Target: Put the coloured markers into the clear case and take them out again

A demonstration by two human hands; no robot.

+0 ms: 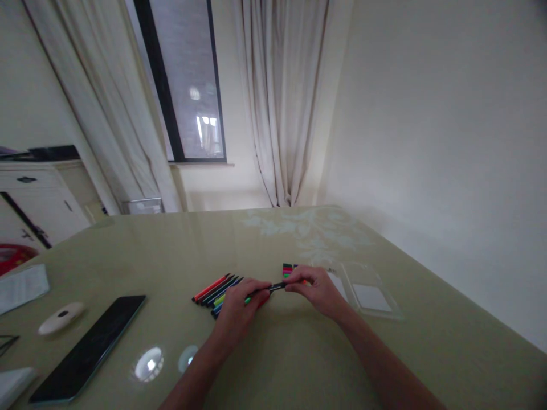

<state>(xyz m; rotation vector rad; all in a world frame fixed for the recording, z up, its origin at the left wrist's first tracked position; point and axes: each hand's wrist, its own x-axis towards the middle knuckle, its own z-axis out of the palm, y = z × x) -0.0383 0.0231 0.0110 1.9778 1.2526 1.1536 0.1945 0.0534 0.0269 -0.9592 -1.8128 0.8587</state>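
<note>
Both hands meet near the middle of the table around a slim black pen point(277, 286). My left hand point(240, 304) has its fingers closed on the pen's left end, and a bit of green shows by the fingertips. The fingers of my right hand point(315, 289) pinch the right end. Left of my left hand lies a row of coloured felt-tip pens point(211, 289), partly hidden by that hand. Several more coloured pen ends point(288, 270) show behind my right hand. An opened clear plastic case point(395, 309) lies flat to the right, partly covered by my right hand and wrist.
At the left, a black tablet-like device point(88, 350) lies near a white computer mouse point(62, 319) and a pale folded cloth or paper point(23, 288). A white object point(15, 387) sits at the lower left corner. The wall point(448, 171) runs along the table's right edge.
</note>
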